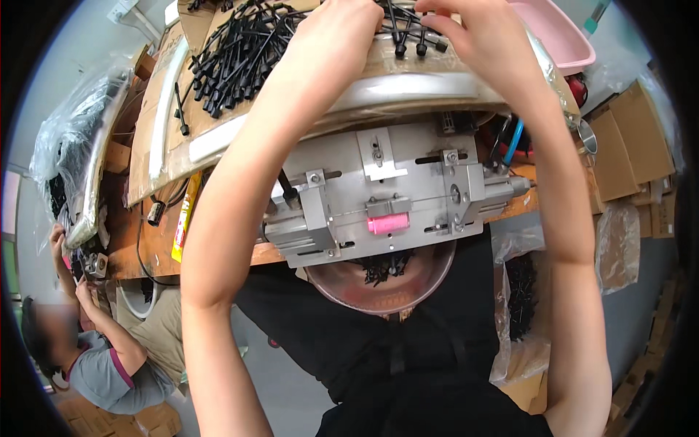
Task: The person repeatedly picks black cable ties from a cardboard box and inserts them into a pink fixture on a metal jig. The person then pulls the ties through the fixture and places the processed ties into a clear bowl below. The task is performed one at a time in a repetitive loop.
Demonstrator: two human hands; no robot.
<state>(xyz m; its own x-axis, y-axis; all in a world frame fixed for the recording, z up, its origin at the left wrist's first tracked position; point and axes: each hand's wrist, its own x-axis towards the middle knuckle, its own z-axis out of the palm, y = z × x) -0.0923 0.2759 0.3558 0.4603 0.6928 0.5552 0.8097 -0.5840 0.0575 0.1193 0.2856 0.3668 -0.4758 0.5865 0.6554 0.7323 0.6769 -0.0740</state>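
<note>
Both my hands reach to the top edge, over a cardboard-covered ledge with thin black rods that have knobbed ends. My left hand (pixel 338 29) is curled beside the large pile of black rods (pixel 237 62); its fingertips are partly cut off, so what they hold cannot be made out. At a few separate black rods (pixel 400 33), my right hand (pixel 477 25) has thumb and forefinger closed around one rod's upper part. Below my forearms sits a metal fixture (pixel 346 164) with clamp blocks on both sides and a pink roll (pixel 388 223) in the middle.
A clear bowl (pixel 328 291) with small black parts is under the fixture's front edge. A pink basin (pixel 557 33) stands far right, above cardboard boxes (pixel 630 135). Black parts fill a plastic bag (pixel 520 298) lower right. At left, another person (pixel 109 364) works at the bench.
</note>
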